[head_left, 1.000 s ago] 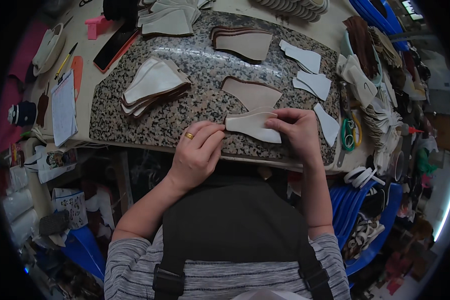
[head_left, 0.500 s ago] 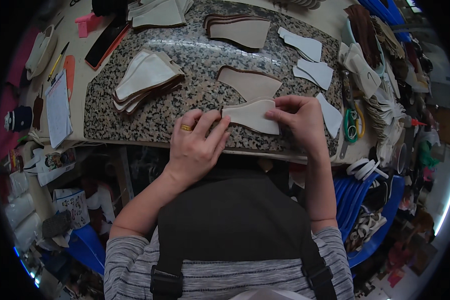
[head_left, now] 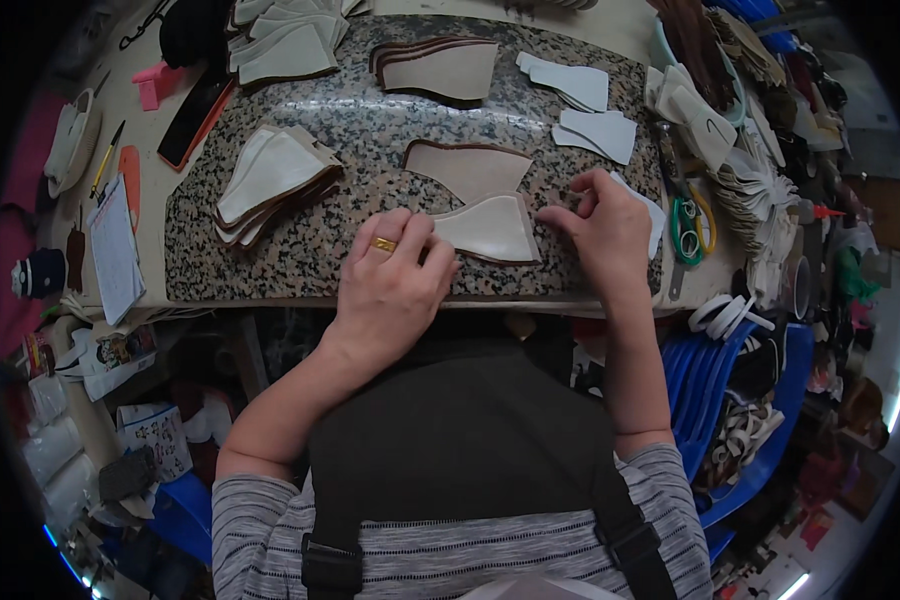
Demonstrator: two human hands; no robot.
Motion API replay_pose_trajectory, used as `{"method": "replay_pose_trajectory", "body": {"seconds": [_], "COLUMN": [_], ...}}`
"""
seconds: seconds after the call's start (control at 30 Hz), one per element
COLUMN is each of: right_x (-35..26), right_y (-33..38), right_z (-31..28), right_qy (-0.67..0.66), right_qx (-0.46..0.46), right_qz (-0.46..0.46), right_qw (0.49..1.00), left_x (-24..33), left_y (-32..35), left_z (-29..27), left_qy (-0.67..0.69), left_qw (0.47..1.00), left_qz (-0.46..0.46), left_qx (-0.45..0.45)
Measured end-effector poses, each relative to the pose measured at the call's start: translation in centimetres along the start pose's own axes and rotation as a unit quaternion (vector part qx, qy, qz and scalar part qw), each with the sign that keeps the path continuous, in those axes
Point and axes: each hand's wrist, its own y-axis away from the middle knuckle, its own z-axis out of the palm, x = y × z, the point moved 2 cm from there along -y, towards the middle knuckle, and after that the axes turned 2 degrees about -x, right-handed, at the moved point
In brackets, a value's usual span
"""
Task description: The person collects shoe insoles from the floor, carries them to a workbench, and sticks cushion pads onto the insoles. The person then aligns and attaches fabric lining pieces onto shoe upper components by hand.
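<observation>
Cream piece: the pale, curved piece [head_left: 490,230] with a darker edge lies on the speckled stone surface [head_left: 300,282] in front of you, between your hands; its upper edge meets the taupe piece [head_left: 467,168] just beyond, and you cannot tell from here whether the two are joined.
Left hand: your left hand [head_left: 395,280], with the ring, is at the cream piece's left end; the fingers are curled together and hide that end, so whether they pinch it or only rest against it cannot be told.
Right hand: your right hand [head_left: 610,240] is just beside the piece's right edge, thumb and forefinger parted, with nothing seen between them.
Step in hand: you seem to be positioning or smoothing the cream piece by its two ends.
Next move: it would call for a steady left end, and a light closing of the right fingers if the free edge needs adjusting.
Stacks: a brown-edged pile [head_left: 275,190] lies to your left, and a taupe stack [head_left: 437,70] beyond the taupe piece.
White pieces: two small groups [head_left: 597,135] lie at the right, with another white piece [head_left: 656,215] partly behind your right hand.
Scissors: the green-handled pair [head_left: 685,235] lies farther right.
</observation>
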Motion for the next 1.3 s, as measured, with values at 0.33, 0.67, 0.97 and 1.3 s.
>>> {"method": "replay_pose_trajectory", "body": {"seconds": [0.33,0.67,0.97,1.3], "right_x": [-0.9,-1.5,-1.5,4.8], "right_y": [-3.3,-5.8,-2.8,-8.0], "right_z": [2.1,3.3,1.1,-2.7], "right_qy": [-0.167,-0.085,-0.355,0.043], "right_qx": [0.056,-0.058,-0.254,0.069], "right_qz": [-0.136,-0.215,-0.109,-0.198], "right_qw": [0.975,0.971,0.893,0.977], "left_x": [2.3,-0.6,-12.3,-14.2], "left_y": [-2.6,-0.9,5.5,4.1], "left_z": [2.5,0.1,-6.2,-4.8], "left_qy": [0.138,0.225,0.144,0.052], "left_qw": [0.984,0.962,0.891,0.964], "left_qz": [0.106,-0.134,-0.362,-0.222], "left_qx": [-0.048,0.077,0.232,0.135]}}
